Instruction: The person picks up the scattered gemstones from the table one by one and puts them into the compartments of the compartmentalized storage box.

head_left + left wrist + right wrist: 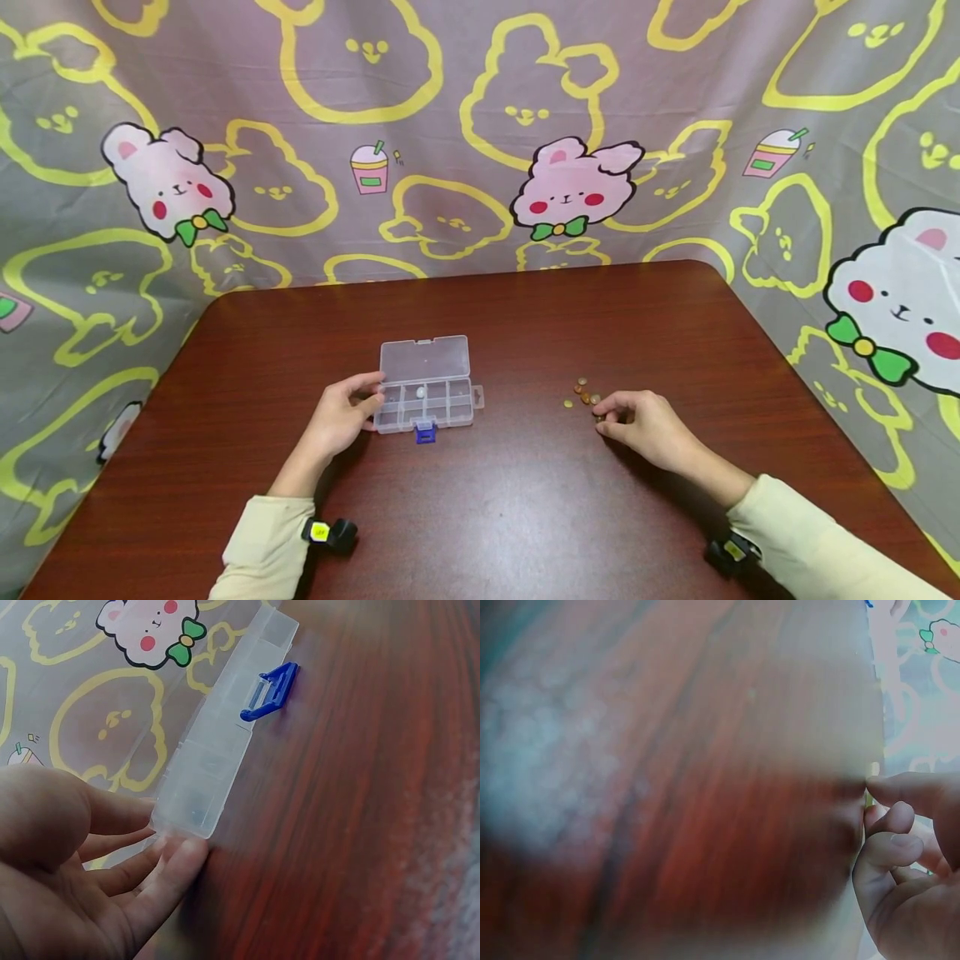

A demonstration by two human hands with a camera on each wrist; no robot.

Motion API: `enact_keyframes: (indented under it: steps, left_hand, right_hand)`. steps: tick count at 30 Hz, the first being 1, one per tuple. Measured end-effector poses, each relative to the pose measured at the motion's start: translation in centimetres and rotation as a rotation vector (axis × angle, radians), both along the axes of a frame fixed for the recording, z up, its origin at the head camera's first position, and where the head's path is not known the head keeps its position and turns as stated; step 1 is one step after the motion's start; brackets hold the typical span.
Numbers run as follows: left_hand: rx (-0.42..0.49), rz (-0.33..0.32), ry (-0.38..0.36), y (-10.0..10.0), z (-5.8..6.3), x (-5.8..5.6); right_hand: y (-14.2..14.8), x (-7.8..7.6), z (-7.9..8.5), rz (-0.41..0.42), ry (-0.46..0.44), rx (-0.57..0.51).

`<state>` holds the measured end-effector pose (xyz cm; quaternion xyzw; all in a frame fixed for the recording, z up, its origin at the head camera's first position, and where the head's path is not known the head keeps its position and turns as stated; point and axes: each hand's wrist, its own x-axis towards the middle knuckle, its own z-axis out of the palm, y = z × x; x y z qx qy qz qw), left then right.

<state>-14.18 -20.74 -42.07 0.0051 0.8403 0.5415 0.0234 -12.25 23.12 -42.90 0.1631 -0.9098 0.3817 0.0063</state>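
A clear plastic compartment box (424, 408) lies on the table with its lid (425, 360) thrown back and a blue latch (426, 433) at its front. One small whitish round piece (422, 392) sits in a back compartment. My left hand (341, 412) grips the box's left end between thumb and fingers; the left wrist view shows the fingertips (187, 855) against that end. To the right, my right hand (648, 425) pinches a small bead-like piece (868, 799), mostly hidden by the fingertips. Several small amber and yellowish round pieces (586, 398) lie just beyond those fingers.
The brown wooden table (510, 517) has rounded far corners. A patterned curtain (465, 150) hangs behind it and along both sides. A clear hanging tab (478, 397) sticks out from the box's right end.
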Motion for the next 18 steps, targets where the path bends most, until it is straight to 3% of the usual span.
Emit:
enact_keyframes:
  steps: [18]
  left_hand:
    - [0.026, 0.016, -0.012, -0.15, -0.14, 0.01]
  right_hand:
    - [0.02, -0.16, -0.06, -0.021, -0.029, 0.017]
